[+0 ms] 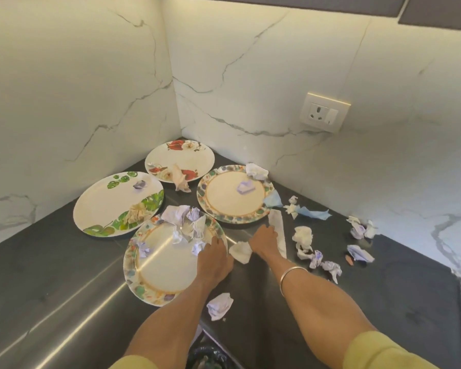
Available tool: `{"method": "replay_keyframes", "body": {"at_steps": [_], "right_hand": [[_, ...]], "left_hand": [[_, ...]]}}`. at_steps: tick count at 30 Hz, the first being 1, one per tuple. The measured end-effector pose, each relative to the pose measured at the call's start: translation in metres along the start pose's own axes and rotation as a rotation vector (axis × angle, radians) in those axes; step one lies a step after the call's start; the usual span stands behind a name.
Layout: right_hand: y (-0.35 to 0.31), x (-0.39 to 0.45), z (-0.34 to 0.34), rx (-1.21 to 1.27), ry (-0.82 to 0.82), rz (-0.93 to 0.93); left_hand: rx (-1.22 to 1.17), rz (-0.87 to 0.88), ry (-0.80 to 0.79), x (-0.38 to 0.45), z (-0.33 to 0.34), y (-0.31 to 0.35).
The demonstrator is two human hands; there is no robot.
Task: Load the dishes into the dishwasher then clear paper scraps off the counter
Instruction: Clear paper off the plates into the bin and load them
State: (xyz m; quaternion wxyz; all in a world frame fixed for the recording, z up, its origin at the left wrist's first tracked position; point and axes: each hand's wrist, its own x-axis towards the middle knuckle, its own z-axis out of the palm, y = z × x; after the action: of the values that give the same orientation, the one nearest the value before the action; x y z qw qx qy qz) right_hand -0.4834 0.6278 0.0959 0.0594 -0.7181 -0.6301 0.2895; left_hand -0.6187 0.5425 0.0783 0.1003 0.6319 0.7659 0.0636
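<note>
Several plates lie on the dark counter [64, 275] in the corner. The near plate [157, 265], with a mottled border, carries a heap of crumpled paper scraps [184, 222]. My left hand [213, 258] lies over its right rim with the fingers curled on the edge. My right hand [264, 241] is down on the counter with bent fingers, against a white paper strip [278, 230]; its fingertips are hidden. A crumpled white scrap [240, 251] lies between the two hands. Behind are a matching bordered plate [232, 193], a green-leaf plate [109, 206] and a red-flower plate [181, 158], each with scraps.
More scraps litter the counter to the right: a white wad [304, 238], a blue tissue [314, 213], and purple-printed wads [359, 227]. One wad [220, 306] lies near the front edge. Marble walls close the corner; a wall socket [324, 113] is at right. A dark-lined bin [205, 355] shows below.
</note>
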Motion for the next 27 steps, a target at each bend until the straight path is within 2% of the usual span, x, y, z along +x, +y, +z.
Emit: {"method": "replay_keyframes", "body": {"at_steps": [2, 5, 10, 13, 19, 22, 24, 27], "right_hand": [[-0.004, 0.014, -0.004, 0.043, 0.011, 0.029], [-0.018, 0.029, -0.014, 0.205, -0.002, 0.114], [-0.016, 0.095, 0.007, 0.607, 0.014, 0.333], [-0.026, 0.082, -0.01, 0.669, -0.045, 0.384], [-0.035, 0.077, -0.026, 0.753, -0.022, 0.435], [-0.04, 0.072, -0.036, 0.927, -0.01, 0.467], [-0.042, 0.071, -0.045, 0.994, 0.035, 0.492], [-0.042, 0.072, -0.06, 1.022, 0.053, 0.514]], "left_hand": [[0.003, -0.031, -0.01, 0.004, 0.0, 0.004], [0.12, 0.01, -0.051, 0.011, 0.004, 0.01], [0.151, 0.002, -0.071, 0.022, 0.014, 0.014], [0.143, -0.011, -0.079, 0.025, 0.013, 0.017], [0.08, -0.055, -0.151, 0.031, 0.021, 0.022], [0.052, -0.054, -0.083, 0.039, 0.012, 0.026], [0.094, -0.045, -0.154, 0.038, 0.002, 0.028], [0.13, -0.062, -0.054, 0.04, -0.018, 0.032]]}}
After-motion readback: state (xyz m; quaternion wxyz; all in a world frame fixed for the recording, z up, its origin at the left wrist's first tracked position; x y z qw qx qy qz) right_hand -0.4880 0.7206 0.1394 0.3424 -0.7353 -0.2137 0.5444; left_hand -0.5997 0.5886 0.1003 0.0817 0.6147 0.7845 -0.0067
